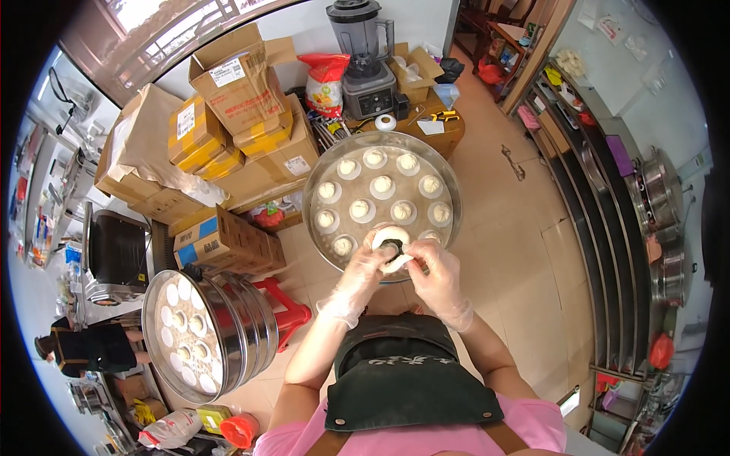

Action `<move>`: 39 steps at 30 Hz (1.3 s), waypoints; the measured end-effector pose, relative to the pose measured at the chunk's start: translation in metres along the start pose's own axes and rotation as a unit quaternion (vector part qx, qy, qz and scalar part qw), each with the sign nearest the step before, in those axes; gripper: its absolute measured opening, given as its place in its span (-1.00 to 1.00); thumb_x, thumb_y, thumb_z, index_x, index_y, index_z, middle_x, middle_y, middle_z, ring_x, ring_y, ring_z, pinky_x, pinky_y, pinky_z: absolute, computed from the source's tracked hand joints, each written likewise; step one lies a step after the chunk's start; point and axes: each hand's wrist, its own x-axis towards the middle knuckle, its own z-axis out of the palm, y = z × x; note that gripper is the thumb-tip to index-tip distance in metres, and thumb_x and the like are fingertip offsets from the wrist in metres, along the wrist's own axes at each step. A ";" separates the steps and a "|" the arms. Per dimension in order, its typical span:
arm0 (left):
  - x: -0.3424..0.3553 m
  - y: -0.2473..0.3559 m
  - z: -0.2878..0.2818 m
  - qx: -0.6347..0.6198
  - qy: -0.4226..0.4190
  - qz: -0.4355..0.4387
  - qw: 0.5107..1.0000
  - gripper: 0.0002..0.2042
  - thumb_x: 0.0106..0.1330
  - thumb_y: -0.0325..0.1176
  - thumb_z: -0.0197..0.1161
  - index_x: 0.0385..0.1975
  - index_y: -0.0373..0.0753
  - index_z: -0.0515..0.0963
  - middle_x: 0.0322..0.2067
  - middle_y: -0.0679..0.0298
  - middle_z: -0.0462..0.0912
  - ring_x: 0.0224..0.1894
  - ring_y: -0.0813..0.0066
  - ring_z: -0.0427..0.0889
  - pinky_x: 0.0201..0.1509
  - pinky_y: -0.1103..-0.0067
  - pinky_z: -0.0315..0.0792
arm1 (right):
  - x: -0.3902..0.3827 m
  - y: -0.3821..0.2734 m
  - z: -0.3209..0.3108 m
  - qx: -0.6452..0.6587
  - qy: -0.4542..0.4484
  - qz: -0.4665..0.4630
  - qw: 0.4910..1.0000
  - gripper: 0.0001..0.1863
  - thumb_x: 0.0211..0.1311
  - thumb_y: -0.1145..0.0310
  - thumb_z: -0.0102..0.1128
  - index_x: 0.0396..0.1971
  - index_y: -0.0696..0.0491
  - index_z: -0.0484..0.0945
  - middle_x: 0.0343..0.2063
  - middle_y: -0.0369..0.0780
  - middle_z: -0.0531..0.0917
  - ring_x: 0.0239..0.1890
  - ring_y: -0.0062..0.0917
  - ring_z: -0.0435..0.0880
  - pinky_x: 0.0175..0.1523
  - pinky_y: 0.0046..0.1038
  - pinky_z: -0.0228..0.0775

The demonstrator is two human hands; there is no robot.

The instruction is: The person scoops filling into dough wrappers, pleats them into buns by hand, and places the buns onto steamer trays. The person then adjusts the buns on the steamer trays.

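1. Left hand (360, 271) (clear glove) — fingers curled around the left side of a dough wrapper (392, 234), thumb at its dark filling (395, 247).
2. Right hand (439, 273), gloved too — fingertips pinched together on the wrapper's right edge.
3. Wrapper open-topped, above near edge of round steamer tray (355, 188).
4. Pleated buns (382, 185) on tray, spaced apart.
5. Left: steamer stack (255, 327).

At least 12 pleated buns (382, 184) show on the large round steamer tray (353, 188), 1 of them partly hidden, and 4 on the steamer stack (247, 327); also 1 filled dough wrapper (389, 234), 1 blender (367, 83), 1 red stool (296, 311).
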 end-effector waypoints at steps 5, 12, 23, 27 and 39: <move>0.005 0.000 0.006 0.033 0.029 -0.006 0.999 -0.70 0.37 -0.50 0.23 0.08 -0.27 0.46 -0.11 0.31 0.62 -0.07 0.54 0.62 0.03 0.58 0.54 | 0.007 0.002 -0.002 0.015 0.010 -0.033 0.999 -0.66 0.08 0.63 0.33 -0.11 0.09 0.56 -0.30 -0.16 0.64 -0.37 -0.39 0.67 -0.30 -0.43 0.51; 0.021 -0.010 0.007 0.074 0.011 -0.019 0.997 -0.73 0.36 -0.52 0.22 0.04 -0.30 0.48 -0.09 0.24 0.64 -0.09 0.51 0.64 0.05 0.58 0.54 | 0.006 0.011 -0.021 0.034 -0.037 0.121 0.991 -0.63 0.13 0.58 0.35 -0.04 0.10 0.53 -0.38 -0.18 0.63 -0.37 -0.45 0.67 -0.30 -0.45 0.50; 0.026 -0.008 0.020 0.182 -0.066 -0.016 0.981 -0.64 0.42 -0.36 0.21 0.17 -0.26 0.42 0.05 0.27 0.57 0.11 0.51 0.52 0.25 0.57 0.37 | 0.002 0.016 -0.036 0.037 -0.021 0.070 0.997 -0.68 0.17 0.59 0.30 -0.07 0.10 0.53 -0.39 -0.15 0.65 -0.42 -0.37 0.69 -0.30 -0.40 0.51; 0.029 -0.001 0.017 0.272 -0.110 -0.024 0.956 -0.65 0.43 -0.36 0.20 0.17 -0.25 0.42 0.00 0.32 0.57 0.06 0.54 0.53 0.20 0.59 0.39 | 0.002 0.016 -0.035 0.067 -0.008 0.087 0.994 -0.66 0.15 0.59 0.31 -0.05 0.10 0.56 -0.42 -0.14 0.64 -0.46 -0.35 0.68 -0.36 -0.38 0.48; 0.011 -0.019 0.026 0.196 -0.003 0.020 0.980 -0.68 0.45 -0.45 0.11 0.17 -0.30 0.45 -0.01 0.29 0.61 0.03 0.58 0.56 0.17 0.62 0.42 | -0.010 -0.001 -0.021 0.023 0.052 0.061 0.997 -0.80 0.10 0.63 0.33 -0.26 0.15 0.56 -0.51 -0.16 0.65 -0.57 -0.42 0.65 -0.44 -0.45 0.47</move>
